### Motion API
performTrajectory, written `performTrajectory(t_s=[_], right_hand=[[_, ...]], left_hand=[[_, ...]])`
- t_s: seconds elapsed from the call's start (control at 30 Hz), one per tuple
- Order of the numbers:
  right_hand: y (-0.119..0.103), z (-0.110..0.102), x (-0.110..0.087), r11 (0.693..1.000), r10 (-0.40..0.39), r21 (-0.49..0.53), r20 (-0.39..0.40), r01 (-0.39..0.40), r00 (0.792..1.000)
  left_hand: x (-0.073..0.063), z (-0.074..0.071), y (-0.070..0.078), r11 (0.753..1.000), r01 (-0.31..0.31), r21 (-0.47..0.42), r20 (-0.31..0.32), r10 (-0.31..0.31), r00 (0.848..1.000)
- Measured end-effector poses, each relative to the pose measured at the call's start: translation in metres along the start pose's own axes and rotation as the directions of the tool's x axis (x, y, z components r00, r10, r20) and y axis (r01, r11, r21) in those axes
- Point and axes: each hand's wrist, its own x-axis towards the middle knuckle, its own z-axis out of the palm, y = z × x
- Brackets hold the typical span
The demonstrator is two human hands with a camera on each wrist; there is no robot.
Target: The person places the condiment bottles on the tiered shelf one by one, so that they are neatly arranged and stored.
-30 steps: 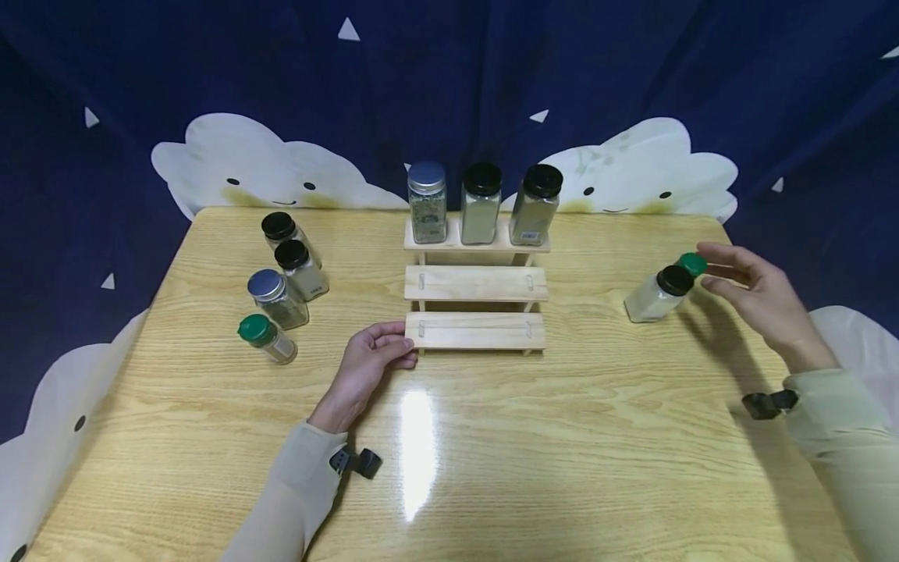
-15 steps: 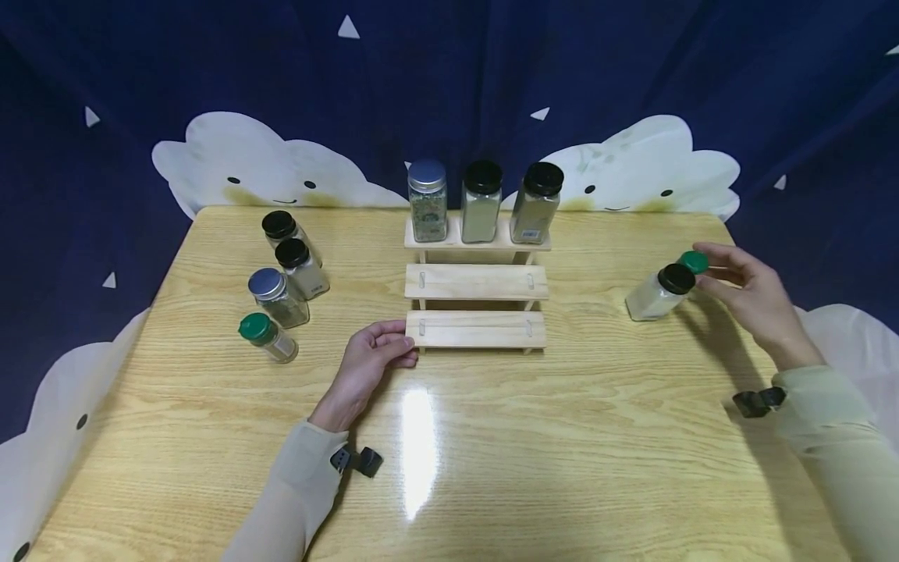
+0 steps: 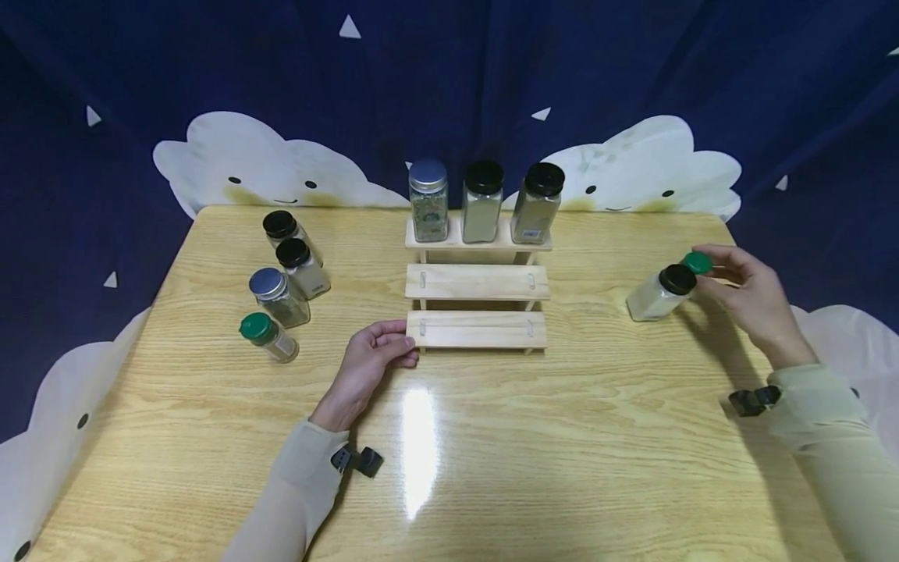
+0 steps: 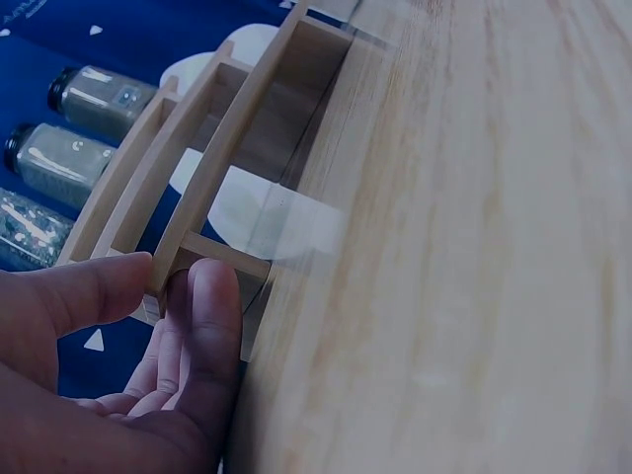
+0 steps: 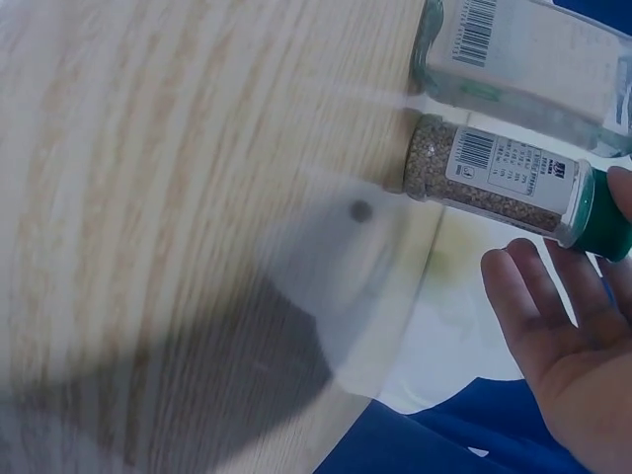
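The bench (image 3: pixel 576 437) is pale and wood-grained, with one bright streak of reflected light. Toward its far edge stands a three-tiered wooden rack (image 3: pixel 476 329), bearing along its top a blue-grey-lidded jar (image 3: pixel 430 217) and two black-lidded jars (image 3: pixel 481 220). Left of it stand four closely grouped jars (image 3: pixel 288 310); right, a green-lidded bottle (image 5: pixel 494 178) just beside a pale-filled jar (image 3: pixel 650 303)

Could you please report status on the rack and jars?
Left hand gripping rack; right hand at green-lidded jar, grip unclear; black-lidded jar close beside it.
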Motion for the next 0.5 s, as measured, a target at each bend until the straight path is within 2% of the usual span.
performTrajectory(t_s=[0.27,0.5], right_hand=[[-0.005,-0.012,-0.001,0.999,0.042,0.003,-0.078,-0.042,0.996],[-0.019,-0.026,-0.002,0.998,0.057,0.034,-0.112,-0.054,0.992]], left_hand=[[-0.001,0.000,-0.001,1.000,-0.003,0.008,0.005,0.003,1.000],[-0.001,-0.001,0.000,1.000,-0.008,0.009,0.010,0.008,1.000]])
